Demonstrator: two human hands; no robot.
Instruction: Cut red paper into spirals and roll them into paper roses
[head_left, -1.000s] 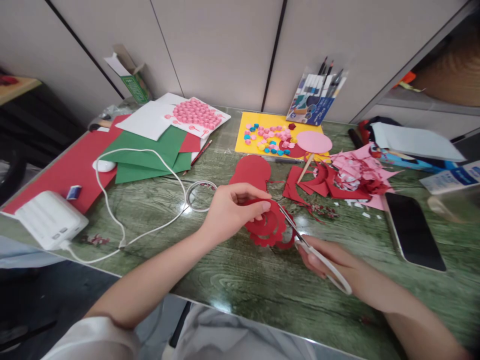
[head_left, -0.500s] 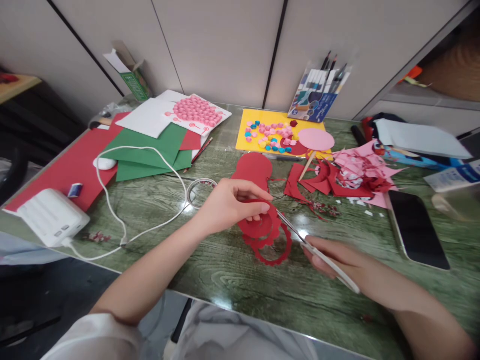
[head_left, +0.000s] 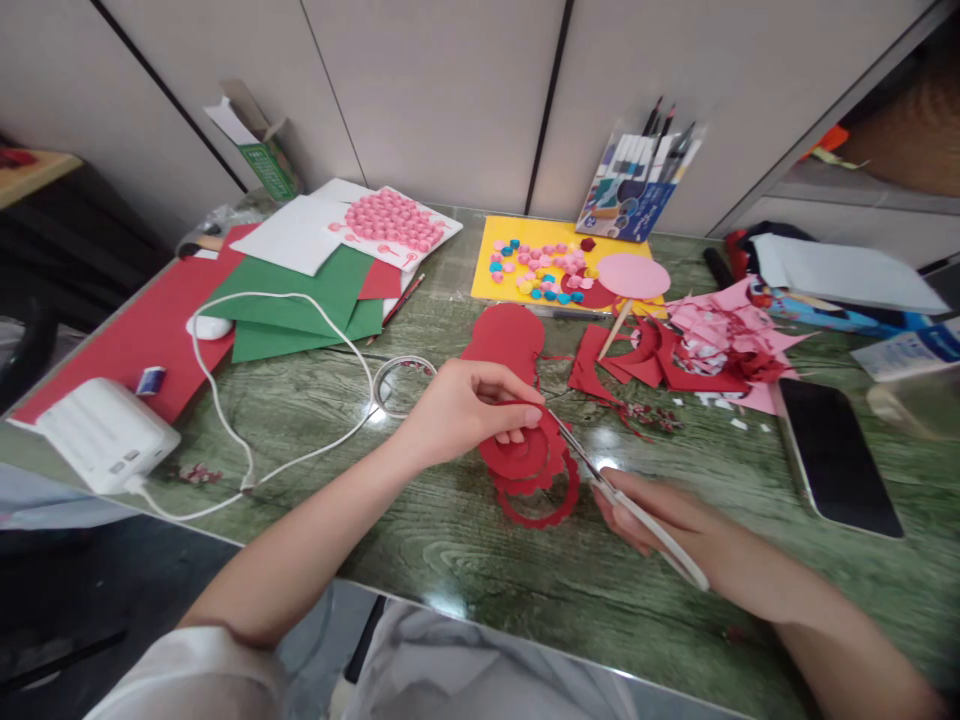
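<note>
My left hand (head_left: 480, 405) pinches a piece of red paper (head_left: 517, 455) between thumb and fingers, above the table. A curved strip with a scalloped edge hangs from the paper as a loop toward me. White-handled scissors (head_left: 652, 530) are in my right hand (head_left: 667, 510), which is closed round the handles. Their blades point up and left and meet the paper's right edge, close to my left fingertips. Just beyond my left hand, a larger red paper shape with rounded outlines (head_left: 506, 335) lies on the table.
Red and pink paper scraps (head_left: 712, 345) lie right of centre, beside a phone (head_left: 840, 455). Behind is a yellow sheet (head_left: 487, 285) with small coloured paper pieces. On the left are green paper (head_left: 300, 290), a white cable (head_left: 300, 465) and a white charger (head_left: 109, 435).
My right hand and the scissors have shifted slightly left and up along the paper's edge. The hanging loop has swung a little left. My left hand keeps its hold, nearly still.
</note>
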